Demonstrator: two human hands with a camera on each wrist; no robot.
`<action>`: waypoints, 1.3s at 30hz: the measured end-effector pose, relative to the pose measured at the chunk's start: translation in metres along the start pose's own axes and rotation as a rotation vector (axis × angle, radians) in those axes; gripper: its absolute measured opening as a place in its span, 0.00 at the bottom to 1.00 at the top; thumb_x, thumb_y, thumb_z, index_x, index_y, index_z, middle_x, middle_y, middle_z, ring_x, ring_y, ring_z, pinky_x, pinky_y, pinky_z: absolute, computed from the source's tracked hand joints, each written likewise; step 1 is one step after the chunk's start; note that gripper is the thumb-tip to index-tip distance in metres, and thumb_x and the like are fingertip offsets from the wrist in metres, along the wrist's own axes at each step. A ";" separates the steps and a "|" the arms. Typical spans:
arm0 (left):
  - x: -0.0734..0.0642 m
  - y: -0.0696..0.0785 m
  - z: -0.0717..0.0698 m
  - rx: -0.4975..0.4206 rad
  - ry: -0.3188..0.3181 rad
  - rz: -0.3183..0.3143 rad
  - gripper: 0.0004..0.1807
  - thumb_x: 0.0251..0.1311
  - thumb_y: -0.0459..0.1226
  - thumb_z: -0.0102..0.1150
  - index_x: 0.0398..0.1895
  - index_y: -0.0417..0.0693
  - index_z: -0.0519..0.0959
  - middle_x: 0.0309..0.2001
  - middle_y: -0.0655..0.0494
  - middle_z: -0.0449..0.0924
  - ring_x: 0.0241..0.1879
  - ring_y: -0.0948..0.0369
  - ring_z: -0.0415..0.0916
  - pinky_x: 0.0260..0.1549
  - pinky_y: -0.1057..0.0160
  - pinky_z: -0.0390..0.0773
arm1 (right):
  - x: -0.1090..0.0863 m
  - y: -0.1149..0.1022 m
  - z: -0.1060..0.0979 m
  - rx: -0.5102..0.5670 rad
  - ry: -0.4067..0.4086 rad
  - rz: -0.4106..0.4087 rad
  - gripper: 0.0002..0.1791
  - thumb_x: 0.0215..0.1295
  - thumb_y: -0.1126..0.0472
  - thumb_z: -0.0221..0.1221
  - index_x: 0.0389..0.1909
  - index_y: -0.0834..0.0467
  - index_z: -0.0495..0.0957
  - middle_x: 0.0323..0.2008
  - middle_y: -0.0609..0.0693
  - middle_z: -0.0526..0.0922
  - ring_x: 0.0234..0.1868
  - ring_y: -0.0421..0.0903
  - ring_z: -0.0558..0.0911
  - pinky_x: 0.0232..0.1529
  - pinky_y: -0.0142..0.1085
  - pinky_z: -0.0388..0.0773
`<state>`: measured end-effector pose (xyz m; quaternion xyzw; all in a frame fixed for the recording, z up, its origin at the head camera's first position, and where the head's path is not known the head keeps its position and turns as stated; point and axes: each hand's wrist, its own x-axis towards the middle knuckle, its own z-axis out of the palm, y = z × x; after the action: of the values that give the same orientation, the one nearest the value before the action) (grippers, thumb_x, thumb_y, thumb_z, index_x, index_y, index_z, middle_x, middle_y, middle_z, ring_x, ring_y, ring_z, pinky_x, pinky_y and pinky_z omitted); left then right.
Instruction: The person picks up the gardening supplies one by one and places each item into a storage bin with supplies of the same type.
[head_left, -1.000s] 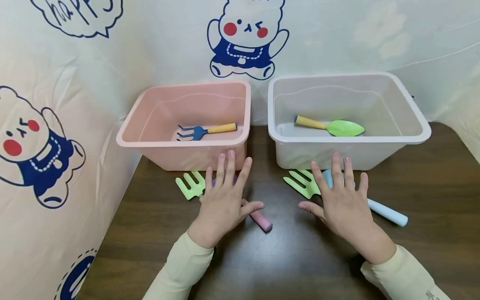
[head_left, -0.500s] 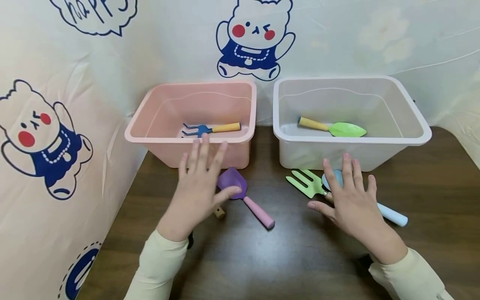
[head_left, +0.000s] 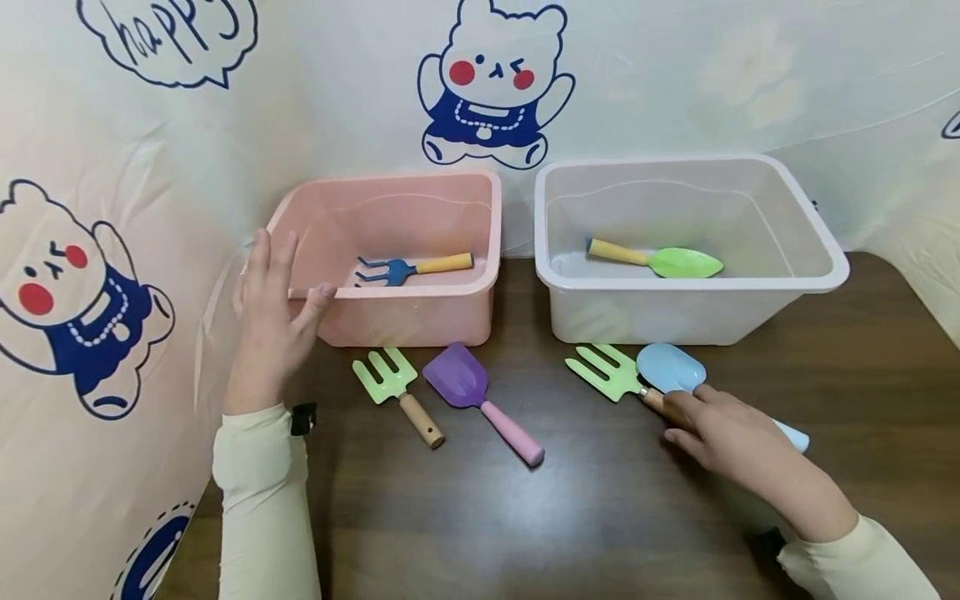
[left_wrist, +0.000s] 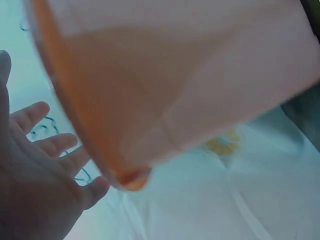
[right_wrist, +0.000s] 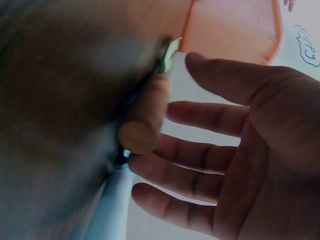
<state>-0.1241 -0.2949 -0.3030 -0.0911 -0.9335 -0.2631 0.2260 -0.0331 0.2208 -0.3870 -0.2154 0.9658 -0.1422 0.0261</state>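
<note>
In the head view my left hand (head_left: 268, 333) is at the left front corner of the pink bin (head_left: 412, 321), fingers straight and spread. The left wrist view puts its fingertips right by the bin's rim (left_wrist: 75, 115); firm contact is hard to tell. My right hand (head_left: 738, 442) hangs over the wooden handle of a green hand fork (head_left: 609, 372), covering part of it. Seen from the right wrist, loosely bent fingers lie beside the fork's handle (right_wrist: 145, 117), and the thumb stands apart from it. Close by lies a light blue trowel (head_left: 671, 367), its handle partly hidden.
A second green hand fork (head_left: 385, 377) and a purple trowel (head_left: 459, 377) with a pink handle lie before the pink bin, which contains a blue hand rake (head_left: 397, 268). The white bin (head_left: 637, 317) holds a green trowel (head_left: 684, 262). Printed cloth surrounds the table.
My left hand has moved left from above the left-hand tools to the pink bin's corner. The right hand has come down onto the right-hand fork's handle, its spread fingers now bent.
</note>
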 end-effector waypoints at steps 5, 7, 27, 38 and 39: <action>0.004 -0.019 -0.010 0.068 0.026 -0.143 0.40 0.72 0.58 0.50 0.81 0.56 0.53 0.81 0.47 0.38 0.78 0.42 0.34 0.69 0.36 0.29 | 0.000 0.004 0.005 -0.009 -0.003 -0.010 0.19 0.55 0.59 0.75 0.44 0.58 0.78 0.29 0.48 0.74 0.28 0.48 0.78 0.27 0.48 0.76; 0.004 -0.027 -0.015 0.069 0.050 -0.183 0.39 0.73 0.57 0.49 0.81 0.57 0.53 0.81 0.49 0.39 0.78 0.46 0.33 0.70 0.37 0.29 | 0.000 0.004 0.007 -0.007 -0.016 -0.009 0.20 0.55 0.60 0.75 0.44 0.59 0.77 0.29 0.47 0.74 0.27 0.46 0.77 0.27 0.47 0.75; 0.003 -0.061 -0.004 -0.177 0.069 -0.249 0.32 0.76 0.53 0.45 0.80 0.61 0.57 0.81 0.56 0.43 0.78 0.56 0.41 0.73 0.47 0.42 | -0.012 0.015 0.012 0.088 -0.191 0.003 0.19 0.60 0.57 0.71 0.40 0.55 0.69 0.19 0.42 0.64 0.21 0.39 0.66 0.26 0.39 0.66; 0.006 -0.064 0.001 -0.232 0.119 -0.258 0.33 0.75 0.53 0.46 0.79 0.55 0.60 0.80 0.56 0.46 0.77 0.58 0.43 0.73 0.53 0.43 | -0.003 0.027 -0.007 0.157 -0.160 -0.013 0.14 0.64 0.61 0.68 0.48 0.57 0.76 0.22 0.39 0.66 0.23 0.37 0.66 0.26 0.37 0.64; 0.006 -0.064 0.001 -0.238 0.124 -0.260 0.33 0.75 0.53 0.46 0.79 0.56 0.60 0.80 0.56 0.46 0.77 0.58 0.43 0.73 0.53 0.43 | -0.003 0.028 -0.009 0.158 -0.157 -0.014 0.15 0.64 0.61 0.68 0.49 0.56 0.77 0.22 0.39 0.66 0.23 0.37 0.66 0.26 0.36 0.65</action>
<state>-0.1482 -0.3481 -0.3300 0.0207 -0.8839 -0.4040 0.2348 -0.0434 0.2489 -0.3861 -0.2298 0.9450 -0.2010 0.1177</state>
